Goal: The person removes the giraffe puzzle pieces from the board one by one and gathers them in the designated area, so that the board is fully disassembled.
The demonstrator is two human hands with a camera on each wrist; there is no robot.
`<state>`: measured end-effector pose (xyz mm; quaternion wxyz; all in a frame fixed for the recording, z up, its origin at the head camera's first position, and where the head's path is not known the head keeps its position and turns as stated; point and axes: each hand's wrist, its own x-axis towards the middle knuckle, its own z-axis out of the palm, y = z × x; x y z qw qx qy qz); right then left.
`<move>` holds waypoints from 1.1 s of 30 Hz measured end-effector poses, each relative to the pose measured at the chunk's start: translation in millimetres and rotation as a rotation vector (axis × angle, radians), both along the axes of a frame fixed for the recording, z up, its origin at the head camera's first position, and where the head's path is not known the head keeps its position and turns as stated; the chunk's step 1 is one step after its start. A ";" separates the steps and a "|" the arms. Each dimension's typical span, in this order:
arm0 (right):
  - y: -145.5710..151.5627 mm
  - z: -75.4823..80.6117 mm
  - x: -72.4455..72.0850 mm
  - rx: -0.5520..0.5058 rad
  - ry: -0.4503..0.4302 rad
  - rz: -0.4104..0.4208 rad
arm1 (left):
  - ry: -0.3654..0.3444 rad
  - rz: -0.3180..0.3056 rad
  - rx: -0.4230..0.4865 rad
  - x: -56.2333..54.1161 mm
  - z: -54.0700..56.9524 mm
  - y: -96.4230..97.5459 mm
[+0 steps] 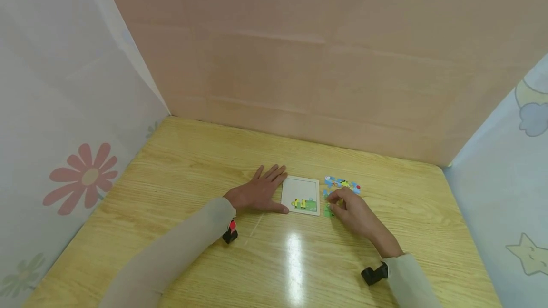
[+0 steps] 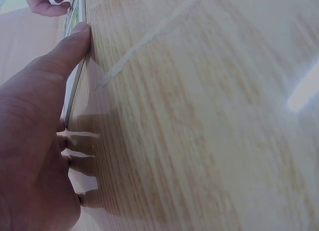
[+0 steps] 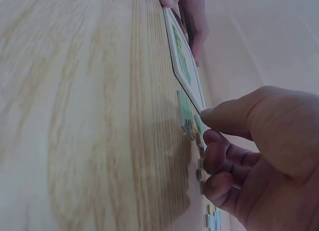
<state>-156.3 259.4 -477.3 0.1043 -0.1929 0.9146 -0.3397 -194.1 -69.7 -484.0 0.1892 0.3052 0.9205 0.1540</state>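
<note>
A square white puzzle board (image 1: 299, 190) with a raised rim lies on the table. Several joined pieces, green and yellow (image 1: 305, 204), fill its lower right part. My left hand (image 1: 262, 193) lies spread on the table at the board's left side, its thumb and fingertips touching the rim. Just right of the board, my right hand (image 1: 353, 210) hovers low over loose puzzle pieces with bent fingers. Its thumb and fingertips are close to a green piece (image 3: 185, 111); whether they pinch a piece is hidden. More loose pieces (image 1: 342, 183), blue, yellow and red, lie beyond these fingers.
The wood-grain table (image 1: 205, 155) carries the board and pieces. A brown sheet (image 1: 317, 60) stands behind it, with white patterned sheets (image 1: 85, 108) at both sides. A bright glare (image 1: 294, 270) shows on the tabletop in front of the board.
</note>
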 end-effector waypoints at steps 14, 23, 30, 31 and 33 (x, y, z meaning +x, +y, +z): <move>-22.2 -0.5 -9.5 0.022 0.009 0.075 | 0.027 0.010 -0.042 -0.2 -2.5 1.9; -44.6 0.6 -12.5 0.067 -0.023 0.119 | 0.012 0.014 -0.032 0.5 0.8 2.1; -55.4 4.1 -12.6 0.125 -0.028 0.149 | 0.008 0.012 -0.014 1.1 1.7 2.1; -56.1 4.5 -12.5 0.128 -0.035 0.149 | 0.008 0.011 -0.013 1.1 1.3 2.0; -57.9 5.1 -12.1 0.130 -0.053 0.147 | 0.008 0.010 -0.015 0.6 0.1 1.7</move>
